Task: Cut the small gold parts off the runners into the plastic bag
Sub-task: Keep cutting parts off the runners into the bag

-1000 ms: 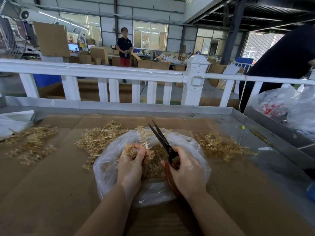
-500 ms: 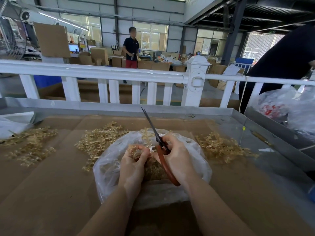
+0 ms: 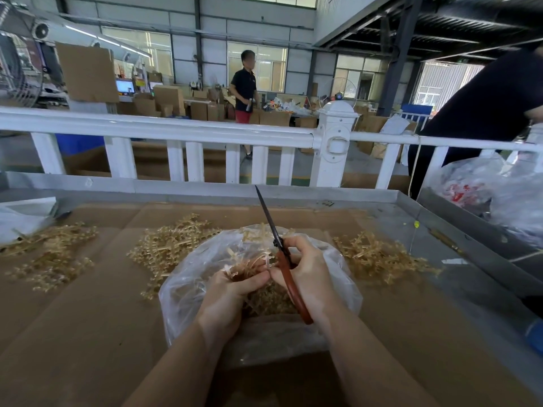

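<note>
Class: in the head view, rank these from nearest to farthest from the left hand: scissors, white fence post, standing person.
From the left hand:
1. Scissors, just right, in the right hand.
2. White fence post, beyond the table.
3. Standing person, far behind the fence.

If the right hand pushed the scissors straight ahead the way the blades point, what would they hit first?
Probably nothing on the table: the scissors in the right hand angle up and away over the bag. The white fence lies beyond, though depth is unclear.

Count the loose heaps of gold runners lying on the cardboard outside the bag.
3: the left heap by the table's left edge, the middle heap just behind the plastic bag, the right heap right of it. The bag may hide more.
</note>
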Action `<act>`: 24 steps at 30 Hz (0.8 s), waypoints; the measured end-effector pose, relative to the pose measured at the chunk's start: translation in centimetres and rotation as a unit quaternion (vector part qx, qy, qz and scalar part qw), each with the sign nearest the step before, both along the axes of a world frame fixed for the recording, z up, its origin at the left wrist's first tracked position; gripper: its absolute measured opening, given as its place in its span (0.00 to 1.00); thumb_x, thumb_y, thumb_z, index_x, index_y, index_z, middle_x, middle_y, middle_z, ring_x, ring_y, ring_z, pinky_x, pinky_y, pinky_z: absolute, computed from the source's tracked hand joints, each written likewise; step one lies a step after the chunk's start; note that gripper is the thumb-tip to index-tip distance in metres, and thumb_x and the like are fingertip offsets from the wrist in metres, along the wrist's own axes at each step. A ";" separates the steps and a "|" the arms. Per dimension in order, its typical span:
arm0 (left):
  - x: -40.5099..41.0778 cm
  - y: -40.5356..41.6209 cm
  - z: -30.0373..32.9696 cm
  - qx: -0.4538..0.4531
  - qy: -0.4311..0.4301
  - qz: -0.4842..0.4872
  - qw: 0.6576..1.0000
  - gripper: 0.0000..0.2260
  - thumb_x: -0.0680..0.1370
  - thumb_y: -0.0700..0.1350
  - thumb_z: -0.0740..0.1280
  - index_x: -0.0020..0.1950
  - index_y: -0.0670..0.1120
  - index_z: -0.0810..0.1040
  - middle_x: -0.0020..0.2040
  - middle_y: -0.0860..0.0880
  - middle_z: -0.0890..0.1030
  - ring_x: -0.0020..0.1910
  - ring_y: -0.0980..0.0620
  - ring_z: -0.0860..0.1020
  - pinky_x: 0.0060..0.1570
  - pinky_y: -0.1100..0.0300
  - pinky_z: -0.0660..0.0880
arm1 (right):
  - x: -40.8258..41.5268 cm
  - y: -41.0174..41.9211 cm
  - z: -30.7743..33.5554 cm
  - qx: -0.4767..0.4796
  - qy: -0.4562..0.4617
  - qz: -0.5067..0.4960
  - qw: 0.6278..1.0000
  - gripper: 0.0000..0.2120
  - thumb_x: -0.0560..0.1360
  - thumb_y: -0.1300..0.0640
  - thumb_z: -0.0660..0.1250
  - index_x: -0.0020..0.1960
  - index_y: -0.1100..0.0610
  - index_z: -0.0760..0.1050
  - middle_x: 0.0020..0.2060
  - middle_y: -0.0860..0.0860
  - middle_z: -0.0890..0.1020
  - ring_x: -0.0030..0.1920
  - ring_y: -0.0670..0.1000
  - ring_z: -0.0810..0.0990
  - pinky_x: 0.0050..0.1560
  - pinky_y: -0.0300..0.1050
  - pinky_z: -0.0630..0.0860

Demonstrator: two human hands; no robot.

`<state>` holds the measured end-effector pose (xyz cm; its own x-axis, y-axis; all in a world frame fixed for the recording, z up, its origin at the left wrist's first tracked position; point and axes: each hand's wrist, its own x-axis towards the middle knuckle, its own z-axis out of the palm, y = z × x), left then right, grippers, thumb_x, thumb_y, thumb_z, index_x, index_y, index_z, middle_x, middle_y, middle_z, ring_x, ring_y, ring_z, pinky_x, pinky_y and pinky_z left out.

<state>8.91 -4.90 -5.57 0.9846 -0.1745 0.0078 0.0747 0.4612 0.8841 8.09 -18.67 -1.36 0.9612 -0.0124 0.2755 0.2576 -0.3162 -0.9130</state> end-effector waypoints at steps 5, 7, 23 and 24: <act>0.3 -0.1 0.1 0.034 0.040 0.012 0.999 0.12 0.63 0.36 0.75 0.45 0.35 0.83 0.47 0.36 0.84 0.47 0.40 0.84 0.44 0.52 0.80 | -0.1 -0.3 -0.2 0.024 -0.001 0.007 1.000 0.13 0.72 0.65 0.72 0.52 0.52 0.75 0.41 0.50 0.82 0.44 0.50 0.82 0.49 0.46 0.80; 0.3 -0.2 0.2 0.046 0.038 0.019 0.998 0.14 0.64 0.37 0.75 0.48 0.34 0.81 0.47 0.37 0.84 0.48 0.41 0.84 0.43 0.54 0.80 | 0.0 -0.3 -0.3 0.012 -0.008 0.004 1.000 0.13 0.72 0.64 0.71 0.54 0.53 0.75 0.40 0.49 0.81 0.43 0.49 0.82 0.47 0.43 0.79; 0.6 -0.9 1.2 -0.019 0.121 0.120 0.985 0.05 0.75 0.33 0.67 0.51 0.36 0.79 0.48 0.35 0.83 0.48 0.39 0.82 0.47 0.47 0.79 | -1.3 -1.8 -2.6 -0.248 -0.103 -0.057 0.962 0.12 0.72 0.39 0.67 0.50 0.39 0.66 0.40 0.34 0.73 0.47 0.35 0.73 0.42 0.22 0.64; 0.7 -0.9 1.2 -0.018 0.126 0.123 0.984 0.05 0.76 0.33 0.67 0.51 0.37 0.79 0.46 0.36 0.84 0.47 0.40 0.83 0.45 0.49 0.80 | -1.2 -1.8 -2.8 -0.262 -0.105 -0.049 0.958 0.12 0.72 0.39 0.67 0.50 0.40 0.66 0.40 0.36 0.74 0.45 0.37 0.73 0.42 0.24 0.65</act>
<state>9.61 -5.80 -4.33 0.9684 0.0650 -0.2408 0.1725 0.5228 0.8348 6.85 -20.52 -4.14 0.8849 0.0929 0.4564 0.3640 -0.7493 -0.5532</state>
